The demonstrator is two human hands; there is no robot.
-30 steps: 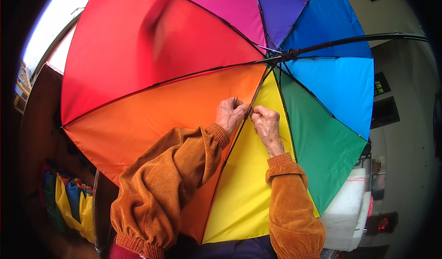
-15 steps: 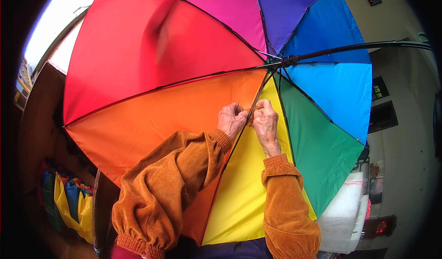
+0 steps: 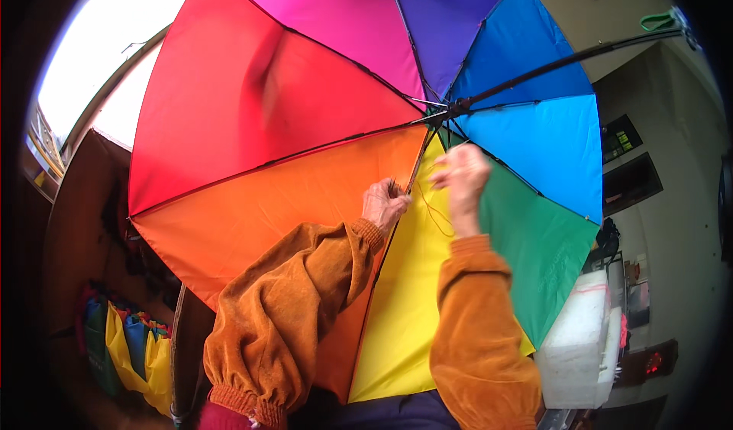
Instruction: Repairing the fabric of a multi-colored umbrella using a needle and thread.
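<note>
A rainbow-coloured umbrella (image 3: 221,224) is spread open before me, its inner side with dark ribs facing me. My left hand (image 3: 384,203) is closed in a pinch on the umbrella rib (image 3: 411,182), along the seam between the orange and yellow panels. Something small and dark pokes up at its fingertips; I cannot tell what. My right hand (image 3: 464,172) is raised over the yellow and green panels, just below the hub (image 3: 458,108). Its fingers are curled together and blurred; what they hold is unclear. A thin orange thread (image 3: 437,218) hangs in a loop between the hands.
The umbrella's dark shaft (image 3: 565,65) runs to the upper right, ending near a green loop (image 3: 657,22). Folded coloured fabric (image 3: 137,346) hangs at lower left beside a brown panel (image 3: 88,216). A white block-like container (image 3: 576,346) stands at lower right.
My right hand has lifted up and away from the rib, and the orange thread loop now shows. The left hand keeps its pinch. The umbrella has shifted slightly in view.
</note>
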